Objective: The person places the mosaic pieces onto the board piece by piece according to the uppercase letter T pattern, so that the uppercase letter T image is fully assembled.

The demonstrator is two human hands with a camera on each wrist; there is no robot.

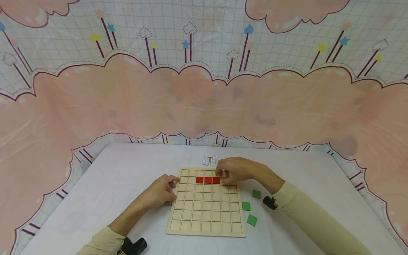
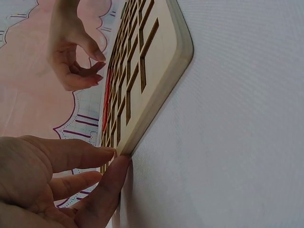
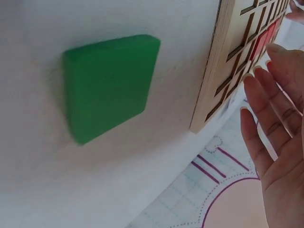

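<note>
A wooden grid board (image 1: pixel 205 235) lies flat on the white table. Three red square tiles (image 1: pixel 208 180) sit side by side in its second row from the far edge. At the board's left edge, my left hand (image 1: pixel 160 190) rests its thumb and fingertips against the wood, the finger (image 2: pixel 80 154) and thumb fairly straight. Over the far right part of the board is my right hand (image 1: pixel 237 169), its fingertips beside the rightmost red tile. Its thumb and fingers are apart, and I see nothing between them.
Several green square tiles lie right of the board, one (image 1: pixel 256 193) near the right wrist, others (image 1: pixel 246 206) closer to me. A small printed pattern card (image 1: pixel 209 160) lies beyond the far edge. A patterned cloth (image 1: pixel 204 102) hangs behind the table.
</note>
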